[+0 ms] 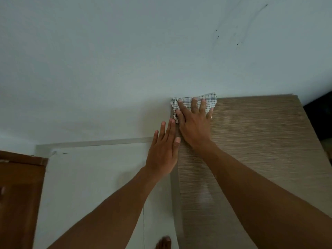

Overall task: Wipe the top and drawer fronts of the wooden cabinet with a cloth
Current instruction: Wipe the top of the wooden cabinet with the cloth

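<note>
Wooden, pale brown and ribbed with fine grain: the flat top of the cabinet [260, 141], seen from above, in the wiping stage. Pressing a small white cloth with a dark blue check [209, 100] flat into the far left corner, hard against the white wall [107, 69], with the right hand [194, 123], fingers spread and straight on the fabric, not curled round it. Resting the left hand [163, 151] open, fingers straight, at the top's left edge, just beside. Likely somewhere within the pass over the top; share already wiped impossible to tell. Drawer fronts out of view, probably still to do.
</note>
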